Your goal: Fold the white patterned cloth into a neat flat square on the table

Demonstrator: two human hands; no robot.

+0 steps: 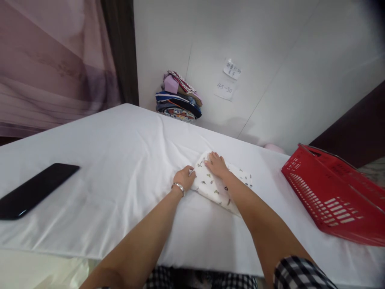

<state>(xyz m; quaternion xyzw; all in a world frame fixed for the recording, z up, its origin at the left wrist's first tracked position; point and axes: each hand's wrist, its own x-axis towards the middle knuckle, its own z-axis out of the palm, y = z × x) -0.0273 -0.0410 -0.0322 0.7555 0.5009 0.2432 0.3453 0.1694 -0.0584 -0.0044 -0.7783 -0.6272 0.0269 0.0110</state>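
A folded white cloth piece with a small leaf print [214, 189] lies on the white-covered table; whether it is a garment I cannot tell. At its left edge is my left hand [184, 179], a bracelet on the wrist, thumb and fingers closed on the fabric. My right hand [217, 164] rests flat on top near the far edge, its fingers stretched out. The right forearm passes over part of the cloth and hides it.
A red plastic basket [333, 192] stands at the table's right. A black phone-like slab [37, 190] lies on the left. Beyond the far edge is a stack of folded clothes [179, 98] by the wall, where paper notes [225, 88] hang. A pinkish curtain [54, 60] hangs left.
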